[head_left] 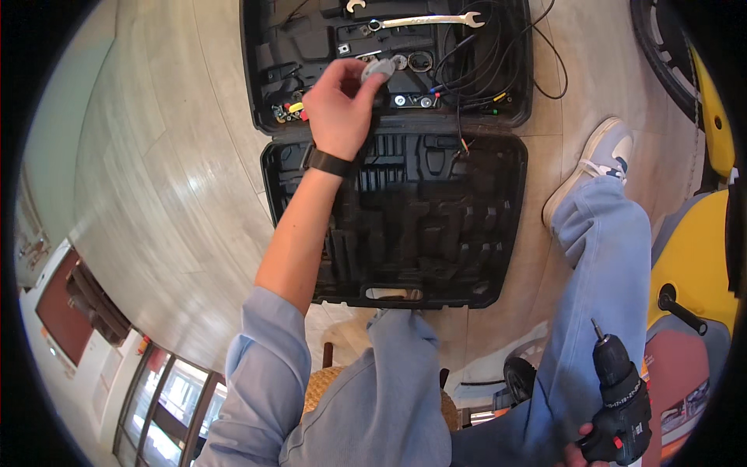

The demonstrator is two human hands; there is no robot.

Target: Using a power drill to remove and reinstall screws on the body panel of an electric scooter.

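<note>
My left hand (338,117) reaches over the far half of an opened black tool case (512,226). Its fingers and thumb are closed on a small round grey piece (378,71), whose exact kind I cannot tell. At the lower right, my right hand (577,454) grips a black cordless drill (622,389) that carries a thin bit and points away from me. Only part of that hand shows. Beyond the left hand lie a combination wrench (426,21), loose metal rings (420,61) and a coil of black cable (492,68).
Small coloured parts (289,111) sit in the case's far left corner. The near half has moulded hollows. My shoe (595,159) rests right of the case. A yellow machine or vehicle (692,265) stands at the right edge, with a black tyre (661,54) above it.
</note>
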